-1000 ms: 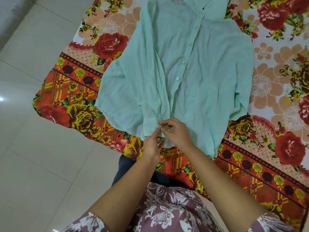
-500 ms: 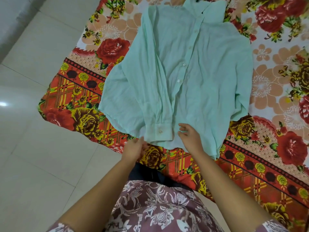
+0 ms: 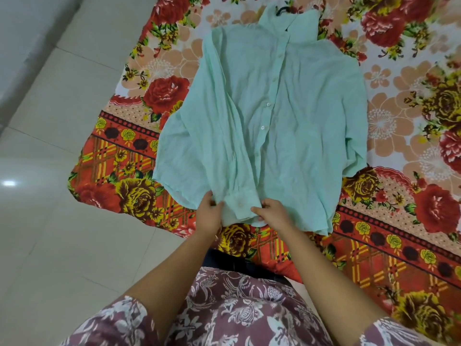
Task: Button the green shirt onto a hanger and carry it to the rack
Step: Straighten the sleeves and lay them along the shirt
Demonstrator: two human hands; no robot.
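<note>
so the green shirt (image 3: 287, 121) lies flat on the floral sheet (image 3: 139, 151), collar at 12 o'clock. the hanger (image 3: 283, 10) is mostly hidden inside, just a dark bit peeking out. the left hand (image 3: 210, 213) and right hand (image 3: 274, 216) each pinch the sleeve cuff (image 3: 239, 206) at 6 o'clock.

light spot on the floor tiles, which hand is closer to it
Left. The left hand grips the shirt cuff on the side facing the light spot; the right hand pinches its other edge, farther off.
</note>
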